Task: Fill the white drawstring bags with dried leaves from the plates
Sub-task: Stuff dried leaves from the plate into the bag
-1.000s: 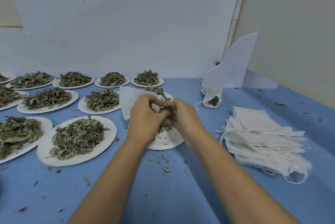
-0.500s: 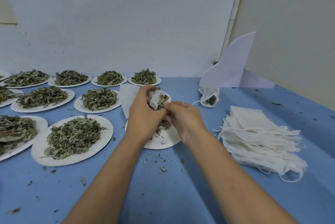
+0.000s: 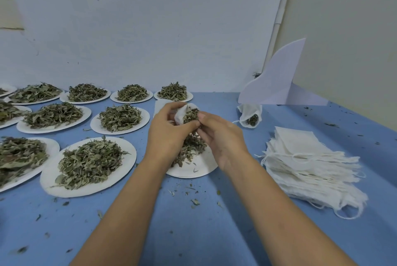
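One: Most of the blue table [image 3: 193, 233] from nine to eleven o'clock is taken up by round white plates [image 3: 129, 158], matte like paper, each heaped with crisp, curled grey-green leaves. Next in size is the flat stack of empty bags [image 3: 300, 158] at three o'clock: thin gauzy cloth, frayed edges, strings trailing.

Two: And between them, at twelve, our working plate [image 3: 193, 172], its heap thinner than the others. What has moved?

One: A second ago we had both hands low over that plate, the bag bunched between them. Now the white drawstring bag [image 3: 179, 115] is lifted clear of the plate, mouth turned toward us. Our left hand [image 3: 169, 134] curls round its soft body and holds the mouth wide; our right hand [image 3: 221, 138] pinches a tuft of dried leaves [image 3: 190, 115] right at the opening.

Two: So we judge it partly filled, this pinch going in, and closing still to come.

One: Agreed. One plump filled bag [image 3: 247, 113] lies at one o'clock, below the folded white card [image 3: 277, 80]. Smallest of all, brittle crumbs [image 3: 194, 201] dot the table toward six.
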Available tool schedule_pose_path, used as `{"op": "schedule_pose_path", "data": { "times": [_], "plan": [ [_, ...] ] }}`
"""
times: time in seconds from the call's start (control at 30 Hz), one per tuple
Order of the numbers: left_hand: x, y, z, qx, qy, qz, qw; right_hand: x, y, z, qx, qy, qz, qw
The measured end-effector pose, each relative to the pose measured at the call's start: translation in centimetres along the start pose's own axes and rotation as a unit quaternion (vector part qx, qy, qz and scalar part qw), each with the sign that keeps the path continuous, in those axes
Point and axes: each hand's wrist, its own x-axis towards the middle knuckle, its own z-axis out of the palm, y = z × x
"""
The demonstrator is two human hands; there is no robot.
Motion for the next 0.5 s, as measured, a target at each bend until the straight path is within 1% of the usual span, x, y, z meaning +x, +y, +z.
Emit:
{"op": "schedule_pose_path", "data": {
  "times": [0.17, 0.23, 0.3, 0.37, 0.5],
  "plan": [
    [-0.10, -0.06, 0.11, 0.034, -0.039, 0.018, 0.998, -0.19, -0.24, -0.37, 0.021, 0.050, 0.017, 0.998],
    [-0.13, -0.09, 0.17, 0.051, -0.048, 0.024, 0.997, -0.07, -0.23, -0.42, -0.005, 0.075, 0.005, 0.997],
    [-0.04, -0.11, 0.18, 0.066, -0.045, 0.028, 0.996, 0.07, -0.13, -0.45, -0.061, 0.087, -0.021, 0.994],
    [0.08, -0.15, 0.05, 0.071, -0.031, 0.028, 0.997, 0.04, -0.08, -0.43, -0.090, 0.069, -0.037, 0.993],
    [0.25, -0.33, -0.38, 0.073, 0.015, 0.022, 0.997, -0.07, -0.09, -0.12, -0.133, 0.009, -0.040, 0.990]
  ]
}}
